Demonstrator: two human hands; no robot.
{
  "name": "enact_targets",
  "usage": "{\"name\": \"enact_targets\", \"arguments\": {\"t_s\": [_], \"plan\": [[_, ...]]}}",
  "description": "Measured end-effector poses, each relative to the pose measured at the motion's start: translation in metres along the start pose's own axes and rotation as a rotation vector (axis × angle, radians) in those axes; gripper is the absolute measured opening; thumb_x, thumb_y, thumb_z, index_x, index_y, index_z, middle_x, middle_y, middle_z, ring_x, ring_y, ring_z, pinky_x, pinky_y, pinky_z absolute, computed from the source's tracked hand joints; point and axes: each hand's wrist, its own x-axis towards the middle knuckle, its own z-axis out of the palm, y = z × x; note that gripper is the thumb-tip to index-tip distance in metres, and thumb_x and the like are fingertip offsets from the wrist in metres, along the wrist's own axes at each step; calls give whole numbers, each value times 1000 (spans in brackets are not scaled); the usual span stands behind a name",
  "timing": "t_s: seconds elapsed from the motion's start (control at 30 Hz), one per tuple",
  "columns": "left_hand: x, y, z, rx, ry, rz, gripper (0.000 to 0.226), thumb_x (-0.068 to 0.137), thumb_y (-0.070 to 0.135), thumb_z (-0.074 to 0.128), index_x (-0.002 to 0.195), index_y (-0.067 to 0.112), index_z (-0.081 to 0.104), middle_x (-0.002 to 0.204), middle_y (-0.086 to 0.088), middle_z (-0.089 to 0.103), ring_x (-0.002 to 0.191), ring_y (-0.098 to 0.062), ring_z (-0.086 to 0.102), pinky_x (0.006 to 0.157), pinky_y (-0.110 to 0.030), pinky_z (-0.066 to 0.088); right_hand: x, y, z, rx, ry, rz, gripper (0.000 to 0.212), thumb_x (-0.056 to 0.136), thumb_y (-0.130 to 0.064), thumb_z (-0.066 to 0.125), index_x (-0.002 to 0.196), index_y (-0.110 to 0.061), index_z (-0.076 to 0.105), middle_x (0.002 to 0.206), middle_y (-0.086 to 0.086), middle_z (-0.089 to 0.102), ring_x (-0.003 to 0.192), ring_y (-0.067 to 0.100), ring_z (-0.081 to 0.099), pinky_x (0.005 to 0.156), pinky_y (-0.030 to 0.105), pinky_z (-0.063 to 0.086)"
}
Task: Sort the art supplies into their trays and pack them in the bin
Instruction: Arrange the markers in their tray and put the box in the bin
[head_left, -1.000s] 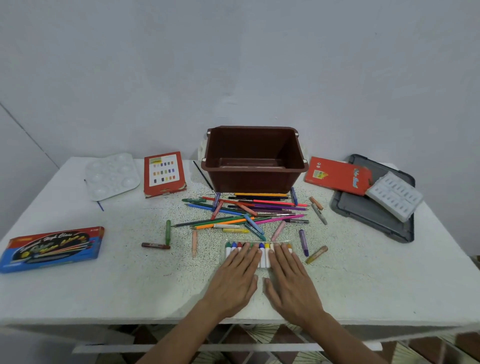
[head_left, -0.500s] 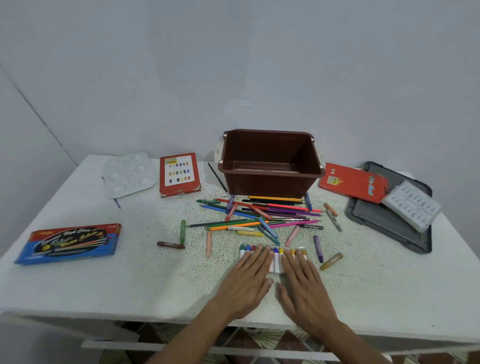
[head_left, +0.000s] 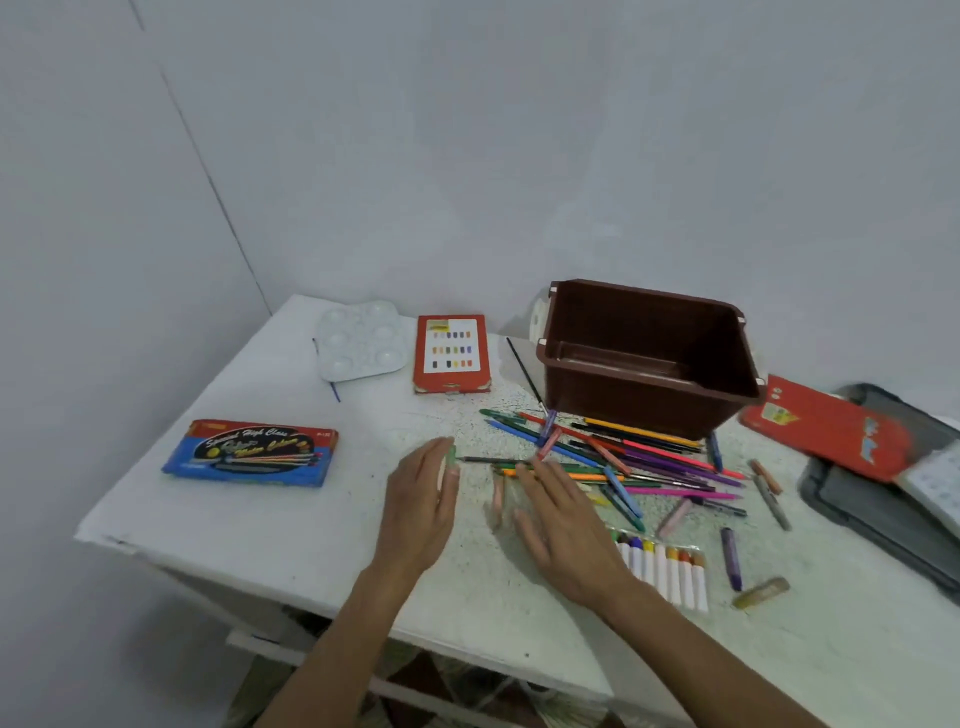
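Two bare forearms reach in over the near edge of a white table (head_left: 249, 525). L hand (head_left: 421, 512) is edge-on, fingers straight and together, holding nothing. Its tips sit right by 1 green crayon (head_left: 451, 457); blur hides whether they touch. R hand (head_left: 566, 527) is palm down, fingers straight and spread, gripping nothing, tips over the near ends of the pencil heap (head_left: 639, 460). Between the hands lies 1 peach crayon (head_left: 498, 496).

Just right of the R wrist is 1 crayon tray (head_left: 667, 571) w/ a row of white-wrapped crayons, approx 8, too blurred for a sure count. Loose near it: 1 purple crayon (head_left: 730, 558), 1 olive crayon (head_left: 761, 592), 1 pink crayon (head_left: 674, 517).

The heap is pencils & pens criss-crossed, too tangled to count, running up to the front of the bin (head_left: 639, 402). Mid-table on the left is 1 blue box (head_left: 252, 452), lying flat.

Far side: the bin is brown and upright, w/ nothing seen inside. Left of it is 1 black brush (head_left: 524, 374), then 1 red swatch box (head_left: 452, 353), then 1 white palette (head_left: 361, 340) w/ 1 blue brush (head_left: 332, 387) poking out beneath. Right of the bin, 1 flat red box (head_left: 826, 431) laps onto 1 grey lid (head_left: 872, 506), which also bears 1 white tray (head_left: 935, 483), cut off by the frame edge.
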Motion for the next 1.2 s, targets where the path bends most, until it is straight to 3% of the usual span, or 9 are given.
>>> {"name": "enact_targets", "arguments": {"t_s": [0.07, 0.13, 0.3, 0.53, 0.73, 0.83, 0.97, 1.13, 1.2], "plan": [[7, -18, -17, 44, 78, -56, 53, 100, 43, 28, 134, 12, 55, 133, -7, 58, 122, -20, 51, 104, -28, 34, 25, -21, -3, 91, -65, -32, 76, 95, -60, 4, 157, -18, 18, 164, 1, 18, 152, 13, 7, 116, 19, -10], [12, -38, -34, 73, 154, -111, 51, 100, 41, 31, 130, 10, 57, 129, -10, 60, 120, -22, 51, 104, -26, 31, 50, -43, 0, 177, -122, -54, 72, 97, -59, 12, 156, -19, 20, 163, 1, 22, 150, 13, 15, 116, 17, -3], [19, -89, -75, 144, 271, -309, 39, 102, 31, 43, 126, 6, 59, 124, -14, 61, 115, -31, 54, 98, -44, 43, 101, -91, 19, 374, -280, -47, 58, 105, -47, 33, 156, -20, 24, 159, 3, 32, 145, 20, 28, 118, 35, 24], [27, -142, -129, 275, 332, -522, 26, 97, 15, 56, 117, -1, 59, 119, -22, 61, 110, -42, 55, 88, -54, 46, 143, -146, 39, 602, -367, 97, 55, 105, -39, 38, 154, -15, 28, 158, 7, 34, 144, 22, 33, 118, 32, 25], [35, -169, -150, 335, 124, -776, 52, 101, 32, 49, 146, 7, 38, 156, -22, 27, 142, -42, 25, 111, -58, 27, 164, -172, 41, 731, -466, 148, 43, 106, -34, 37, 147, -22, 39, 149, 6, 46, 135, 24, 43, 101, 27, 32], [38, -175, -149, 318, 77, -803, 54, 101, 36, 47, 146, 8, 34, 151, -22, 32, 140, -41, 27, 111, -58, 29, 170, -178, 45, 750, -502, 152, 39, 104, -30, 39, 142, -24, 44, 139, 4, 54, 127, 22, 49, 96, 29, 36], [39, -171, -144, 319, 129, -817, 53, 99, 35, 50, 143, 8, 37, 143, -21, 42, 133, -42, 36, 107, -57, 31, 170, -180, 47, 788, -504, 171, 38, 101, -32, 42, 138, -27, 48, 130, 5, 60, 118, 22, 55, 93, 34, 45], [48, -148, -138, 247, 250, -775, 49, 98, 28, 55, 140, 8, 43, 134, -22, 49, 122, -41, 47, 102, -55, 37, 169, -165, 37, 952, -347, 272, 29, 101, -26, 46, 130, -32, 52, 113, -9, 60, 98, 5, 56, 73, 15, 43], [54, -132, -135, 157, 333, -728, 48, 97, 27, 57, 140, 9, 44, 132, -21, 50, 119, -38, 52, 98, -53, 43, 168, -156, 30, 1023, -258, 339, 32, 101, -27, 49, 133, -30, 49, 108, -13, 59, 95, 0, 56, 73, 16, 45]]}}
